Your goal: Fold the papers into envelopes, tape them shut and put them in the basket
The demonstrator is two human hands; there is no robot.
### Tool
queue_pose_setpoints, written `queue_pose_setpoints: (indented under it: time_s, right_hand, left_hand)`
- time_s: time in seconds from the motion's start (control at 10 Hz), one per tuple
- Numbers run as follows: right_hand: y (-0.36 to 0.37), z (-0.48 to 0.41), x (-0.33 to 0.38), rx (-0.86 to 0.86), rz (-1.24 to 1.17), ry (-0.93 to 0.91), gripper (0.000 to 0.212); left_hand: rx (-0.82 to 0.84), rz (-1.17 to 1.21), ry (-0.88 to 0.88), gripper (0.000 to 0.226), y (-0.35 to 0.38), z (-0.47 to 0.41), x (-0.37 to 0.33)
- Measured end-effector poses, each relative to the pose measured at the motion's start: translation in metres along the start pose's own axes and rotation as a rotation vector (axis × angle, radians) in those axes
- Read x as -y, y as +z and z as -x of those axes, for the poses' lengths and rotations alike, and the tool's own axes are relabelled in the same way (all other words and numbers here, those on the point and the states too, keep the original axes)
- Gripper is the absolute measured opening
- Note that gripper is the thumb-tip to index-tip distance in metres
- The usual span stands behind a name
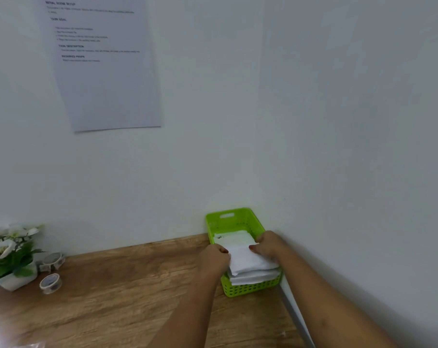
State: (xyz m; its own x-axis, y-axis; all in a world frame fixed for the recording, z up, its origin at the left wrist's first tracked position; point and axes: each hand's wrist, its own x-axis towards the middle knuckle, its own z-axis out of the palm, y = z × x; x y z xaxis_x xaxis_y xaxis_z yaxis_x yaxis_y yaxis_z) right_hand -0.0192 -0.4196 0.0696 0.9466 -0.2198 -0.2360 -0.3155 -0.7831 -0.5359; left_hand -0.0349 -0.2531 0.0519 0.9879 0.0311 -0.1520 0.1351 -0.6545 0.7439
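A green perforated basket [228, 218] stands in the far right corner of the wooden table, against the walls. Several white folded envelopes lie stacked inside it. My left hand [214, 257] and my right hand [268, 244] grip the two sides of the top white envelope [248, 259], which rests over the near end of the basket on the stack. Another envelope [234, 239] lies flat further back in the basket. Two tape rolls [51, 272] sit at the left of the table.
A white pot of artificial white flowers [8, 254] stands at the table's left edge next to the tape rolls. A printed instruction sheet [102, 64] hangs on the wall above. Bare wood tabletop [127, 292] stretches between the tape and the basket.
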Motion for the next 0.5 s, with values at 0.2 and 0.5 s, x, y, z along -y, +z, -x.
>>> queue_pose_setpoints:
  time_s: [0.2,0.5]
  right_hand:
    - [0.011,-0.011,0.002,0.004,0.088,-0.034,0.040]
    - [0.026,-0.014,0.005,-0.011,0.175,-0.010,0.020]
  left_hand:
    - [-0.009,-0.219,0.119,0.025,0.004,-0.005,0.004]
    - [-0.066,-0.273,0.275,0.028,0.002,-0.006,0.016]
